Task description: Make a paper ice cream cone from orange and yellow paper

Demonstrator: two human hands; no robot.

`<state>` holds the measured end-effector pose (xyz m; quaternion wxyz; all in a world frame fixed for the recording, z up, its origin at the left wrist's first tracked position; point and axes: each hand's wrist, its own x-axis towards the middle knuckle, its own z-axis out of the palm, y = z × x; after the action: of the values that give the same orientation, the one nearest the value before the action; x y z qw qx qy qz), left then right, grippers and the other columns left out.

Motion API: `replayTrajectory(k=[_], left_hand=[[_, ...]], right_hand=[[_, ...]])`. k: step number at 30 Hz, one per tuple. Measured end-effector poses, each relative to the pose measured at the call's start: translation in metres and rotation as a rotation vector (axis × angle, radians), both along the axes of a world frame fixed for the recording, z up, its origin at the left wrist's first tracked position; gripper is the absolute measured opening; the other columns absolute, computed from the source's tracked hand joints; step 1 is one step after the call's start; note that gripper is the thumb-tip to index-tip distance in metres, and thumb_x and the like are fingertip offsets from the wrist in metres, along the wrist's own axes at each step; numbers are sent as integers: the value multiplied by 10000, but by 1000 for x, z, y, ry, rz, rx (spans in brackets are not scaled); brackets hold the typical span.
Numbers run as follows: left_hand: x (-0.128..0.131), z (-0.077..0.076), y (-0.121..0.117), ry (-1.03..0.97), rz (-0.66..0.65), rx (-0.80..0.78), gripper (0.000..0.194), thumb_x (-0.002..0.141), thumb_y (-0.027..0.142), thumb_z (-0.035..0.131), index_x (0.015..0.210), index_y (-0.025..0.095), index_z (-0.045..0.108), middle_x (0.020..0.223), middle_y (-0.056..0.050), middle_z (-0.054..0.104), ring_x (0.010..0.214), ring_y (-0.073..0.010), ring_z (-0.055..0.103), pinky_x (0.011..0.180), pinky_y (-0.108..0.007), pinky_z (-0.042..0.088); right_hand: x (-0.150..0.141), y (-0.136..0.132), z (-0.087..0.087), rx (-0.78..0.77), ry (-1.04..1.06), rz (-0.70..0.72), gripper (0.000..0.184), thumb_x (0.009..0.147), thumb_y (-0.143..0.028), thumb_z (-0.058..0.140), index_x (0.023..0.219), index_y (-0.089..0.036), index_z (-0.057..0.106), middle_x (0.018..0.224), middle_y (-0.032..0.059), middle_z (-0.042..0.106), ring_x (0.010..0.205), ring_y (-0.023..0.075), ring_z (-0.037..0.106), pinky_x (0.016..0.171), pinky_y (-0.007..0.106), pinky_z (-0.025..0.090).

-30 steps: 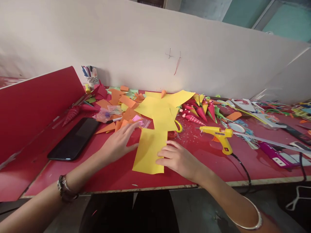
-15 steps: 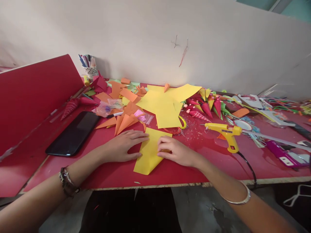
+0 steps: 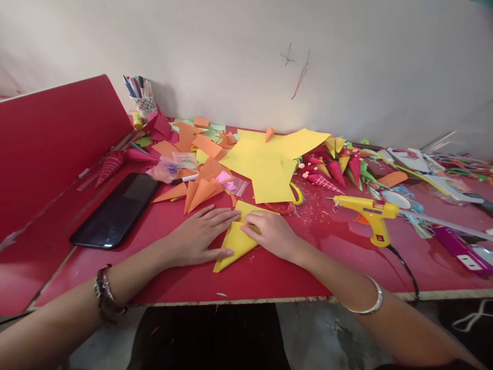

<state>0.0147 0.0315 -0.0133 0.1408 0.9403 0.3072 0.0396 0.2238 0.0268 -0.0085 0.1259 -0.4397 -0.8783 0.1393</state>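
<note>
While the left hand (image 3: 198,236) lies spread with its fingers and thumb resting on the left side of the yellow paper (image 3: 235,244), the right hand (image 3: 275,234) is curled over the other side, thumb and fingertips bent down against the folded part; whether they pinch it or only press it, I cannot tell. The paper sits on the red desk (image 3: 165,288) between the two hands, near the front edge. It is plain and matte, doubled over on a slant: a flap lies across the lower part, the long lower right side runs diagonally as a fold, and the near left end narrows to a blunt tip. Its far part is single and flat, though the hands cover some of it. Just beyond lie larger yellow sheets (image 3: 265,169), overlapping, with a small orange cone (image 3: 269,134) at their far edge. Scissors (image 3: 297,194) show a yellow handle partly under these sheets, close behind the right hand. Orange pieces (image 3: 200,192) crowd the space behind the left hand, near a marker (image 3: 188,178). To the left lies a black phone (image 3: 117,210), and a pen cup (image 3: 144,106) stands by the wall. To the right are red cones (image 3: 327,180), a yellow glue gun (image 3: 370,210) on its side and a purple box (image 3: 458,246).
</note>
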Motion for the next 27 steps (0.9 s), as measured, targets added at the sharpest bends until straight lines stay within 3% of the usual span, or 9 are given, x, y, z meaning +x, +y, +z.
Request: replayTrajectory(k=[6, 27], left_hand=[[0, 2, -1, -68, 82, -39, 742, 785, 562, 390, 1367, 218, 85, 1364, -69, 327, 1230, -225, 303, 1022, -382, 223], [-1, 1, 1, -72, 78, -78, 758, 759, 574, 426, 1361, 229, 121, 1354, -76, 340, 1217, -253, 317, 1002, -398, 255]], right_hand=[[-4, 2, 1, -9, -35, -56, 214, 860, -306, 409, 790, -165, 554, 739, 23, 596, 699, 131, 533, 605, 224, 322], [-9, 4, -1, 33, -142, -102, 215, 867, -279, 378, 796, -164, 545, 726, 22, 604, 654, 136, 546, 527, 233, 250]])
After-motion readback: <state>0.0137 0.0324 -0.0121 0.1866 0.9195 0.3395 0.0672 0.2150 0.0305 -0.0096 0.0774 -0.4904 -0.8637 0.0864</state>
